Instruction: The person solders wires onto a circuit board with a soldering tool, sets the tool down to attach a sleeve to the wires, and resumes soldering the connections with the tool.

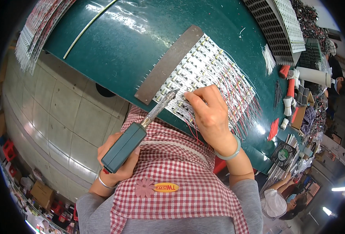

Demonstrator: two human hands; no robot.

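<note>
My left hand [118,162] grips the teal handle of a soldering iron [137,132], whose metal tip reaches the near edge of a row of white light strips [207,66] on the green table [121,43]. A flat grey metal bar [168,64] lies across the strips' left ends. My right hand [209,111] rests on the strips just right of the iron's tip, its fingertips pinched on a thin wire. Red and white wires [242,97] trail off the strips to the right. A red checked apron [180,175] covers my front.
Bundles of red wires [273,128] and white wires [269,58], a small fan [283,154] and trays of parts crowd the table's right end. More strip panels [285,23] lie at the far right and far left [36,31]. Another person [277,199] sits at lower right.
</note>
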